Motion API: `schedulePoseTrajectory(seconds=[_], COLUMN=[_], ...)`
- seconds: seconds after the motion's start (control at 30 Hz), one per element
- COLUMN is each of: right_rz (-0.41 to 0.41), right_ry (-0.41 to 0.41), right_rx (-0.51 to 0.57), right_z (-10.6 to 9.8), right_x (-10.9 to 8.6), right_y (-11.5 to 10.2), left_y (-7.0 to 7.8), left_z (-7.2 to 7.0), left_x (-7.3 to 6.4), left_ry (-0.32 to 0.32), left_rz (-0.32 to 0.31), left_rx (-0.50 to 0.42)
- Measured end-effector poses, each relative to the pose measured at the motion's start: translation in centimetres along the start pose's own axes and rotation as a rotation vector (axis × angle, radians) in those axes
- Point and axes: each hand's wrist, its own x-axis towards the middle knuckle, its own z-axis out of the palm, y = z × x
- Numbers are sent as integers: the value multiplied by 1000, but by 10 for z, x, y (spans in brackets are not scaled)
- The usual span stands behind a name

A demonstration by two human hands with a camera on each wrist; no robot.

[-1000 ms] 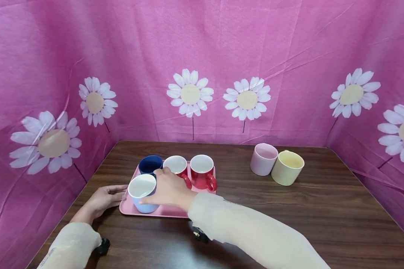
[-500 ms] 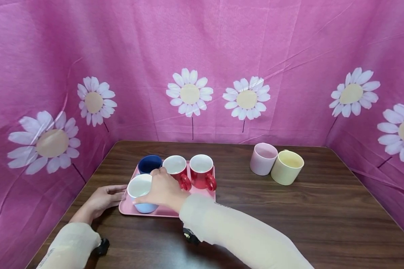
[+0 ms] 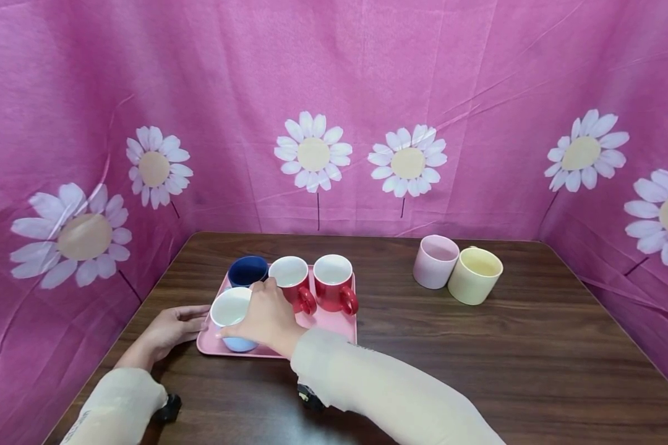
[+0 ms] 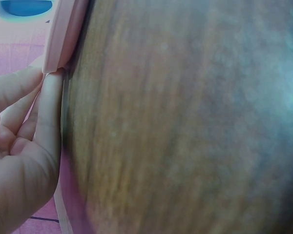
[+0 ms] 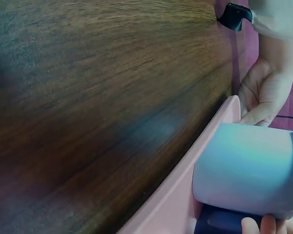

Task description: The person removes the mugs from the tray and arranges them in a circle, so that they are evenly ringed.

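A light-blue cup point(image 3: 239, 343) with a white inside stands upright on the near left of a pink tray point(image 3: 331, 326). My right hand point(image 3: 266, 318) grips it near the rim, thumb on the near side and fingers on the far side, as the right wrist view also shows. At the tray's left edge, my left hand point(image 3: 169, 330) pinches the rim between thumb and fingers point(image 4: 50, 107). Behind the light-blue cup sits a dark-blue cup point(image 3: 248, 272), partly covered by my right hand. Two red mugs with white insides, a middle one point(image 3: 292, 285) and a right one point(image 3: 331, 295), complete the back row.
Farther right on the brown wooden table point(image 3: 479, 364) stand a pale pink cup point(image 3: 433, 272) and a pale yellow mug point(image 3: 473, 281), close together. A pink curtain point(image 3: 362, 80) printed with daisies surrounds the table's back and sides. Each wrist carries a small black device.
My right hand has shifted slightly left around the light-blue cup, its thumb sliding further across the near side. The cup, tray and left hand stay nearly in place.
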Motion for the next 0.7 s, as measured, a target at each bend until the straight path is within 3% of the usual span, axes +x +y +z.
schedulePoseTrajectory(seconds=[0.7], right_rz=[-71], right_ry=[54], right_rx=[157], right_z=[6], right_x=[-4], right_y=[10], left_y=[-3], left_z=[-1], left_x=[2], left_ry=[-32], left_rz=[34], left_rx=[-19])
